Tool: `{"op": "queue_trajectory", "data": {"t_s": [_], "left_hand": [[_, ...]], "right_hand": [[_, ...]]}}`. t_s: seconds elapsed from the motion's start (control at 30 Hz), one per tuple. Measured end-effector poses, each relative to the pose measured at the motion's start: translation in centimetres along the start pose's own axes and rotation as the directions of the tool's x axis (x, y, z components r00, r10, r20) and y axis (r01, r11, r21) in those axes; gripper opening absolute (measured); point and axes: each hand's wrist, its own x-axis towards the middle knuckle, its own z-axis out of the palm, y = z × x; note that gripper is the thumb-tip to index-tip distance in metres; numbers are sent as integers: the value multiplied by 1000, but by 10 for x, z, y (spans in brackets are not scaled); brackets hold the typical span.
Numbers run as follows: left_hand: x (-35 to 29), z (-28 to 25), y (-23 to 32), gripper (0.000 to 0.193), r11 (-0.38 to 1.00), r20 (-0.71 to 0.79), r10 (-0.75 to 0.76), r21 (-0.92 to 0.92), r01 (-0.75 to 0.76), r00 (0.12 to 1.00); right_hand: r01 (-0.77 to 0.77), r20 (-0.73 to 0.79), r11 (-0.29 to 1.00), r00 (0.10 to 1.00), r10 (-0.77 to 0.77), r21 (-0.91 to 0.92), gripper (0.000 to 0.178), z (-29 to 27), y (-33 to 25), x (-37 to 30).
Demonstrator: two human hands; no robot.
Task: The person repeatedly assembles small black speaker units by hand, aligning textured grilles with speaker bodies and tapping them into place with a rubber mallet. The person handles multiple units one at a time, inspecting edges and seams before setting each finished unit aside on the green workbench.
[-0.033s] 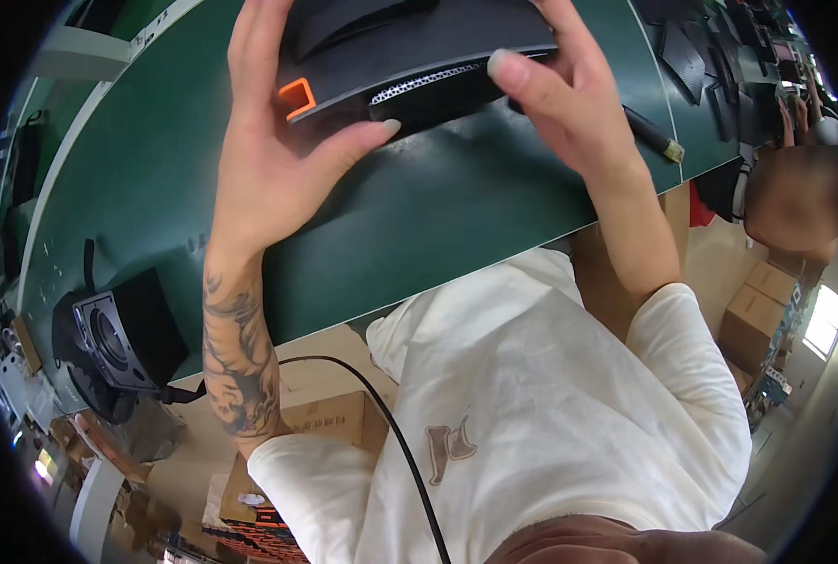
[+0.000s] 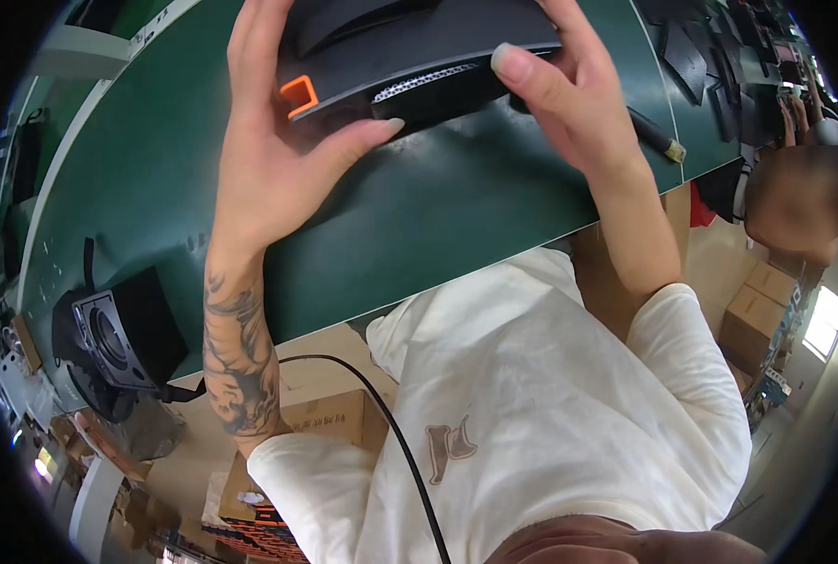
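Both my hands hold a black plastic housing (image 2: pixel 381 47) at the far side of the green table (image 2: pixel 419 216). Its upper part is cut off by the frame's top edge. Along its near side runs a perforated silver strip (image 2: pixel 423 82). An orange square-shaped piece (image 2: pixel 303 110) sits at its left end. My left hand (image 2: pixel 268 179) grips the left end, thumb stretched along the lower edge. On the right end is my right hand (image 2: pixel 579 108), its thumb on the near edge above the strip. The far fingers of both hands are partly out of view.
A black box-shaped speaker (image 2: pixel 146 329) stands at the table's left near edge. Right of my right hand lies a black stick-like tool (image 2: pixel 658 136). Black panels (image 2: pixel 684 66) lie farther right, where another person is. A black cable (image 2: pixel 391 414) crosses before my shirt; cardboard boxes (image 2: pixel 757 305) stand at right.
The housing and my right hand have shifted very slightly to the right. Both hands keep their grip.
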Motion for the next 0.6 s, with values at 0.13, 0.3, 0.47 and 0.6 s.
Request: {"op": "queue_trajectory", "data": {"t_s": [0.13,0.3,0.47,0.6], "left_hand": [[-2,12,-10,119,999,-119,39,-31,-43,992],[-6,19,-7,113,997,-199,15,-74,-30,980],[1,37,33,107,986,-353,-27,146,83,935],[6,45,55,108,936,-400,-112,264,231,910]], "right_hand": [[-92,3,984,996,92,155,72,-9,-2,4],[144,-112,979,985,-128,147,80,-4,17,9],[538,136,676,822,-553,-504,71,0,13,10],[555,250,532,805,-538,-639,63,7,-9,5]]}}
